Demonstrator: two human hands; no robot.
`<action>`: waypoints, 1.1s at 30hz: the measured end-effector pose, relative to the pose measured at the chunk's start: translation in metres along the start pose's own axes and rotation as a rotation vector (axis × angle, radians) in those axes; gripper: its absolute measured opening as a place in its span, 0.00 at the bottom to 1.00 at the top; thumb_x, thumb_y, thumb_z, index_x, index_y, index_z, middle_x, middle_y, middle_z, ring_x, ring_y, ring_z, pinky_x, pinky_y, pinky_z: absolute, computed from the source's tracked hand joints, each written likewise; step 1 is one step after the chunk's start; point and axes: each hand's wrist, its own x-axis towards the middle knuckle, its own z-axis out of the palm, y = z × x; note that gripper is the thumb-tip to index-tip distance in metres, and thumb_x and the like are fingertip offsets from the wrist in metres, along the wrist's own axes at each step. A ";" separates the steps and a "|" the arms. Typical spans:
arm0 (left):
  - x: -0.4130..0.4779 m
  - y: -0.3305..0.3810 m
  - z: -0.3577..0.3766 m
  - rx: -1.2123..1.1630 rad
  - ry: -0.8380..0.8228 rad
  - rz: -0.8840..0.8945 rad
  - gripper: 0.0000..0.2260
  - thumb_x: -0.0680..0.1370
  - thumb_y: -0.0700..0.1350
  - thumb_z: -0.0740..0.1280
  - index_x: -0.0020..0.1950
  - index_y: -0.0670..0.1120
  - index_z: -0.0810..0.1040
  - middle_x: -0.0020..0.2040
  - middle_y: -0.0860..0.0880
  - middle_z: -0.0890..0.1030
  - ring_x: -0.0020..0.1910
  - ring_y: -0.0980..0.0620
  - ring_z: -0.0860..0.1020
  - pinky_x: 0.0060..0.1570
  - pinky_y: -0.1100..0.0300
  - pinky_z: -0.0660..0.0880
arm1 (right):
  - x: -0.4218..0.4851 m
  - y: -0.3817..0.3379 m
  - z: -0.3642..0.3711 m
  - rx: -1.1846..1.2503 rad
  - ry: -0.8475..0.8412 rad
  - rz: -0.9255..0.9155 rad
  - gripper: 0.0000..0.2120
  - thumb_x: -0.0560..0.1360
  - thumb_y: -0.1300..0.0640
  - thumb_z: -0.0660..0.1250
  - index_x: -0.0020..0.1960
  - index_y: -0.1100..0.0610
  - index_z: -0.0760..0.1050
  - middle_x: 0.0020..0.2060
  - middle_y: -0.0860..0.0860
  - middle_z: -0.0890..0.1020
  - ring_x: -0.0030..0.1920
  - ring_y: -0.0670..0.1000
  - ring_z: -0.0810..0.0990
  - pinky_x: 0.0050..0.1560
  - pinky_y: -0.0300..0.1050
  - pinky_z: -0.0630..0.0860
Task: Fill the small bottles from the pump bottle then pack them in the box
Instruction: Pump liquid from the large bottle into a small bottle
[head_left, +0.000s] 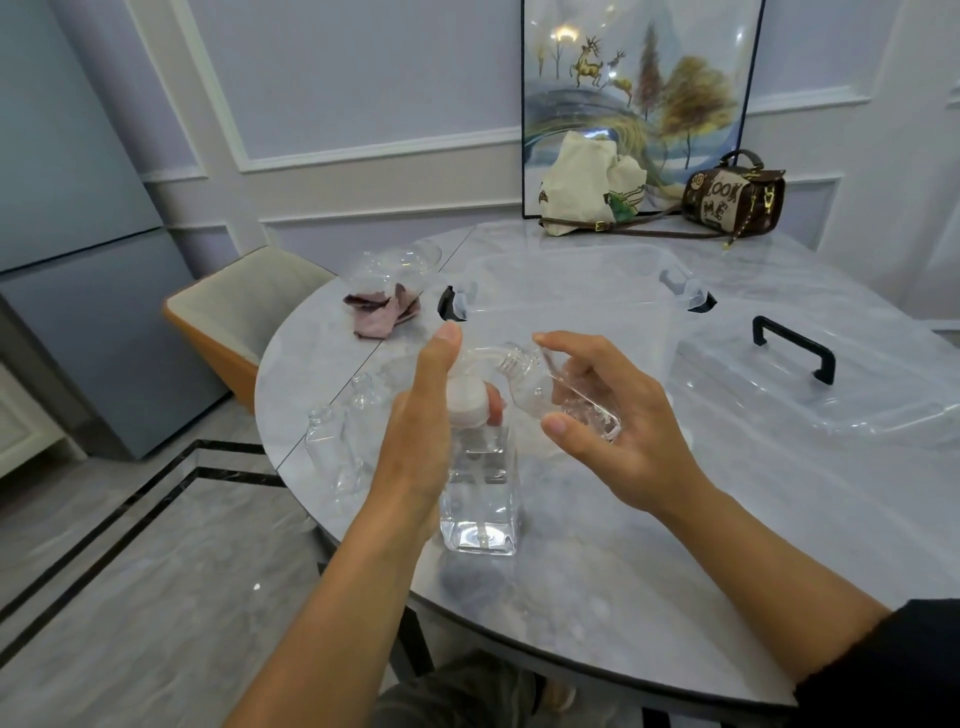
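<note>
Left grip: fingers wrapped round the white pump collar of the pump bottle, one fingertip showing on the collar's far side, thumb extended straight up and touching nothing.

Right grip: pinching the small bottle between thumb and fingers. The small bottle is tilted, its threaded neck pointing toward the left grip.

Pump bottle: clear, square-sided, upright on the bench directly below the left grip. It is partly filled with clear liquid. Its spout curves from the left grip toward the right grip and meets the neck of the small bottle between the two grips.

Empty bottles: clear and uncapped, upright on the bench just to the outer side of the left grip.

Box: clear plastic with black latches, open, on the bench beyond both grips.

Lid: clear, with a black handle, flat on the bench to the outer side of the right grip, apart from the box.

Cloth: pink-brown and crumpled, beyond the left grip, beside the box's near-left corner.
</note>
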 end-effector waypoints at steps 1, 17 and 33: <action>-0.001 0.001 0.000 -0.001 -0.001 0.014 0.40 0.77 0.75 0.54 0.38 0.39 0.82 0.43 0.40 0.86 0.49 0.39 0.85 0.62 0.41 0.77 | 0.000 0.000 0.000 -0.002 -0.005 0.000 0.23 0.77 0.47 0.70 0.70 0.48 0.73 0.45 0.42 0.76 0.45 0.58 0.80 0.49 0.57 0.80; 0.001 -0.001 -0.003 -0.005 0.001 -0.025 0.33 0.75 0.71 0.59 0.37 0.42 0.83 0.43 0.40 0.86 0.45 0.41 0.84 0.61 0.36 0.78 | 0.000 0.001 0.001 0.007 -0.020 0.016 0.24 0.76 0.48 0.70 0.71 0.51 0.74 0.45 0.47 0.77 0.44 0.56 0.78 0.50 0.56 0.80; 0.002 0.000 -0.002 -0.009 -0.031 -0.057 0.32 0.77 0.69 0.58 0.36 0.42 0.82 0.38 0.44 0.84 0.36 0.52 0.82 0.40 0.58 0.75 | 0.000 0.002 0.000 0.019 -0.016 0.005 0.24 0.77 0.48 0.69 0.70 0.54 0.74 0.43 0.47 0.77 0.41 0.54 0.78 0.45 0.45 0.77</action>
